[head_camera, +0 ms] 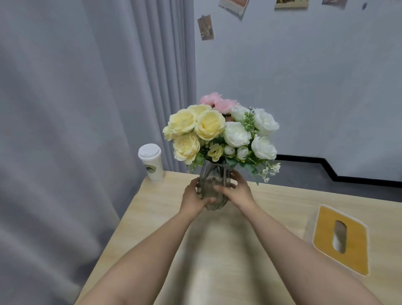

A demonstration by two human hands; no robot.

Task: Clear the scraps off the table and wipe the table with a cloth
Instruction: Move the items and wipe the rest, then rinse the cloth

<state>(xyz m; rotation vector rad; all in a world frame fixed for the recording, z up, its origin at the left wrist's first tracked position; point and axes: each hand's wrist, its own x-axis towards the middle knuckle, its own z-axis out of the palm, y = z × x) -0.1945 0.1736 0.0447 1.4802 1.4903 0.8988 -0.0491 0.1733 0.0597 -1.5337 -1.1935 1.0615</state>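
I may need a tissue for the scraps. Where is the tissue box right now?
In the head view the tissue box sits on the table at the right edge, right of the vase held in both hands.

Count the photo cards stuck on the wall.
4: one near the curtain, three along the top edge. More may lie above the view.

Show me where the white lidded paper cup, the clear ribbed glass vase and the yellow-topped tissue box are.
white lidded paper cup (152, 166): head view, on its side wall by the logo.
clear ribbed glass vase (214, 174): head view, on the upper glass between the hands.
yellow-topped tissue box (322, 230): head view, on the yellow top left of the slot.
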